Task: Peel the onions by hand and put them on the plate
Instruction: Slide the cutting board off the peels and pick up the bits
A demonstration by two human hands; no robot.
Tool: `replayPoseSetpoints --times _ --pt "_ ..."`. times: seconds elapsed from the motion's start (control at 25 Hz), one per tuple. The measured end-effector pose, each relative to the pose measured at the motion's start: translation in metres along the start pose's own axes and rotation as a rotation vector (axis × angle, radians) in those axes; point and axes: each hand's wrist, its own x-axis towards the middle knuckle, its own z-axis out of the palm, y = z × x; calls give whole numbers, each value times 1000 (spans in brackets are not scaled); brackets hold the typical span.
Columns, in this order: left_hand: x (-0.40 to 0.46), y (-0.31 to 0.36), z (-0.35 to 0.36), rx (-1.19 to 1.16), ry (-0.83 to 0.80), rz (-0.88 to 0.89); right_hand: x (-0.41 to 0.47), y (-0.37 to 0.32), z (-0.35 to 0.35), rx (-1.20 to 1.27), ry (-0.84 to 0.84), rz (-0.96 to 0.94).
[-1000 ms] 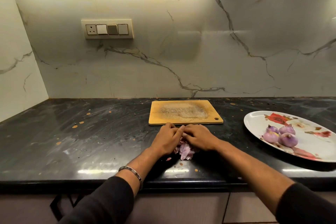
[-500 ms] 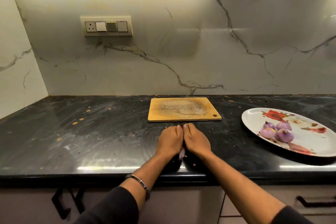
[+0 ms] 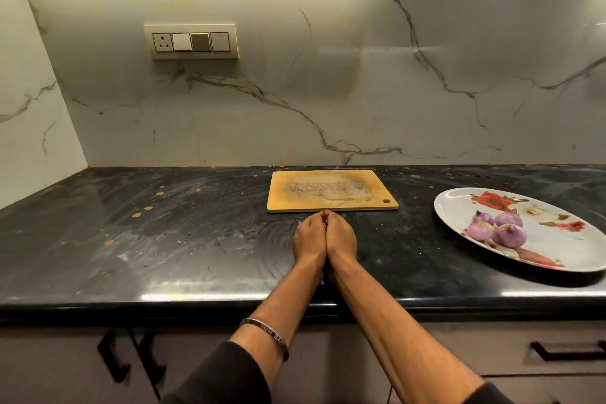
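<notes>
Dark, nearly black long sleeves are worn on both arms, pushed up so that the forearms are left bare. A thin silver metal bangle (image 3: 266,335), engraved with lettering too small to be read fully, is worn on the left wrist. No rings can be made out.

Wooden cutting board (image 3: 331,190) on black countertop (image 3: 164,239), switch panel (image 3: 191,41) on marble backsplash (image 3: 360,82)
</notes>
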Motion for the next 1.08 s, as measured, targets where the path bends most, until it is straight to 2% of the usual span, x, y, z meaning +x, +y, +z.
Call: replayPoseSetpoints --times 0.16,0.28,0.4,0.52,0.72,0.96,1.08 --pt "-4 2 -4 -323 39 -113 -4 1 12 228 29 39" --pt "-5 4 -11 -677 2 -244 -3 -1 17 594 -5 170" --pt "-7 8 -20 -872 -6 -326 -5 -7 21 761 -34 216" --pt "-10 13 -28 -944 -13 -341 -12 -12 26 847 -36 244" --pt "-14 22 -57 -1022 -33 -269 -28 -27 43 883 -106 174" --pt "-27 24 -124 -1107 66 -179 -73 -43 91 873 -286 195" --pt "-35 16 -169 -1136 168 -143 -107 -44 124 848 -379 213"
